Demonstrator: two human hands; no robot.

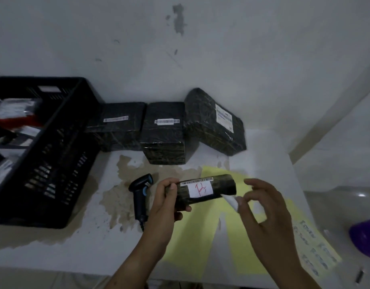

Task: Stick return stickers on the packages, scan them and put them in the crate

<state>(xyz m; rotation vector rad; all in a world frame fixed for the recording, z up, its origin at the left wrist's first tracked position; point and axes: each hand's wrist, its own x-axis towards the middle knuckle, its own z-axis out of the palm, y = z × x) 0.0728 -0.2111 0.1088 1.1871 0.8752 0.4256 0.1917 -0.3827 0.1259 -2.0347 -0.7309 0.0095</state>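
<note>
Above yellow sheet point(200, 236), left fingers point(171, 187) clamped round package point(223, 187), right fingers point(247, 201) pinching sticker point(232, 201) alongside

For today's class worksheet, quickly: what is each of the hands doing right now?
Left hand: grips the small dark package.
Right hand: pinches a white slip at the package's lower corner.

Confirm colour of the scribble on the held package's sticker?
Red, on a white sticker on the package the left hand holds; head view.

Scuffed white wall point(221, 49), stained white table point(109, 205)
</note>
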